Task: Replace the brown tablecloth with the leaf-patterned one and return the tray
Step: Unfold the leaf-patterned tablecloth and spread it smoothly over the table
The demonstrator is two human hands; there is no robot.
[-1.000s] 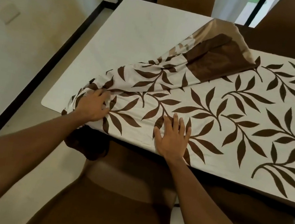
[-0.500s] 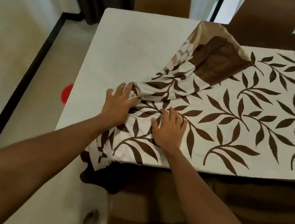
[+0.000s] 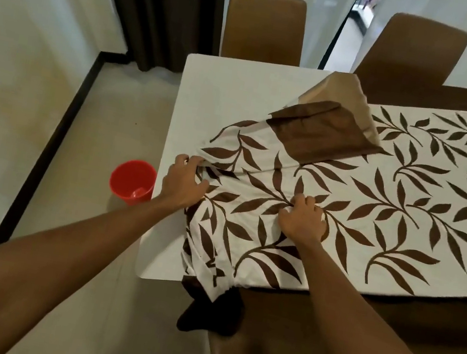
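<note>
The leaf-patterned tablecloth [image 3: 390,209], white with brown leaves, covers most of the white table [image 3: 222,88]. Its left end is bunched and folded, with a brown and tan corner [image 3: 323,130] turned back on top. My left hand [image 3: 183,181] grips a gathered fold at the cloth's left edge. My right hand [image 3: 304,219] has its fingers curled into the cloth a little to the right. A bunched corner [image 3: 210,272] hangs over the near table edge. No tray is in view.
A red bucket [image 3: 132,180] stands on the floor left of the table. Two brown chairs [image 3: 265,27] stand at the far side, and another chair [image 3: 273,353] is tucked in near me. A dark curtain [image 3: 158,6] hangs at the back left.
Both hands went from lying flat on the cloth to gripping it. The bunched left end has been drawn farther across the table. My view has risen and shifted left, revealing the bucket.
</note>
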